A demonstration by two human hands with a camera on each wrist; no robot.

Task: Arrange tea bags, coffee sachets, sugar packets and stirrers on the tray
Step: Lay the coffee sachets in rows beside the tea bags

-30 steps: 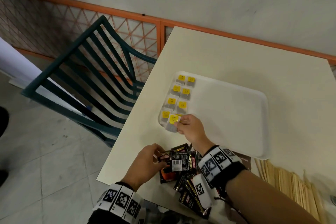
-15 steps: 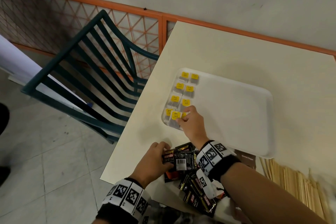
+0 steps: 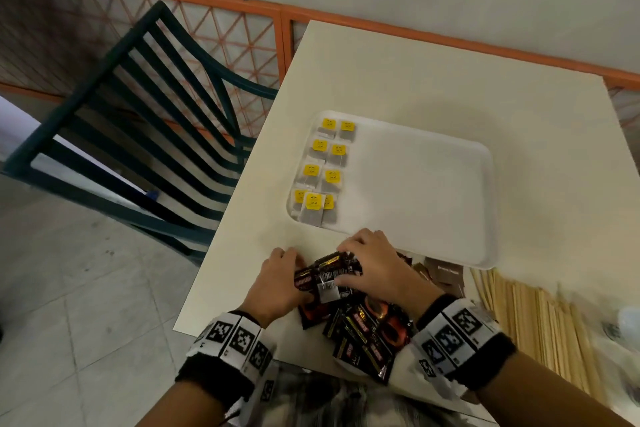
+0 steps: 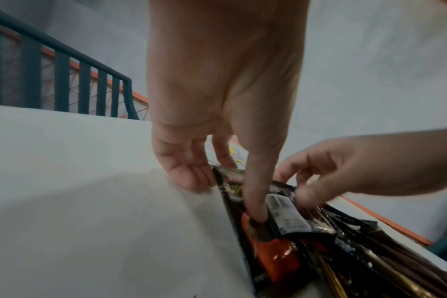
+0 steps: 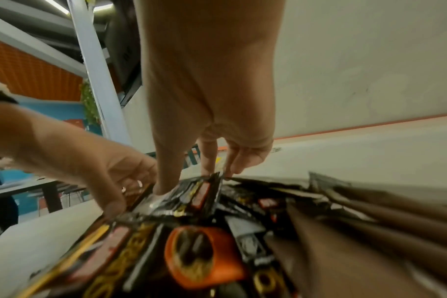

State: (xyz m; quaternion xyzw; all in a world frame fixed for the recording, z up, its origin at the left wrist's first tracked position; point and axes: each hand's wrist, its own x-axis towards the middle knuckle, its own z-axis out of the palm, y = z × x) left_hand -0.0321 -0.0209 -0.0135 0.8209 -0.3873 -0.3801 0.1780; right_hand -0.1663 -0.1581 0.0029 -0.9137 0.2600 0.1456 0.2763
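Note:
A white tray (image 3: 415, 191) lies on the table with several yellow-tagged tea bags (image 3: 327, 166) in two columns along its left side; one bag lies across the nearest pair. A pile of black coffee sachets (image 3: 363, 329) (image 4: 288, 219) (image 5: 191, 252) sits at the table's near edge. My left hand (image 3: 280, 274) (image 4: 225, 197) grips a sachet at the pile's left, thumb pressing down on it. My right hand (image 3: 367, 260) (image 5: 191, 181) pinches sachets on top of the pile, just short of the tray's near rim.
Brown sugar packets (image 3: 446, 274) lie right of my hands, and wooden stirrers (image 3: 540, 322) spread further right. A green slatted chair (image 3: 149, 135) stands left of the cream table (image 3: 415, 80), and an orange railing (image 3: 277, 10) runs behind.
My right hand let go of a tea bag on the tray's near left corner and drew back to the coffee sachet pile. My left hand stayed on the pile.

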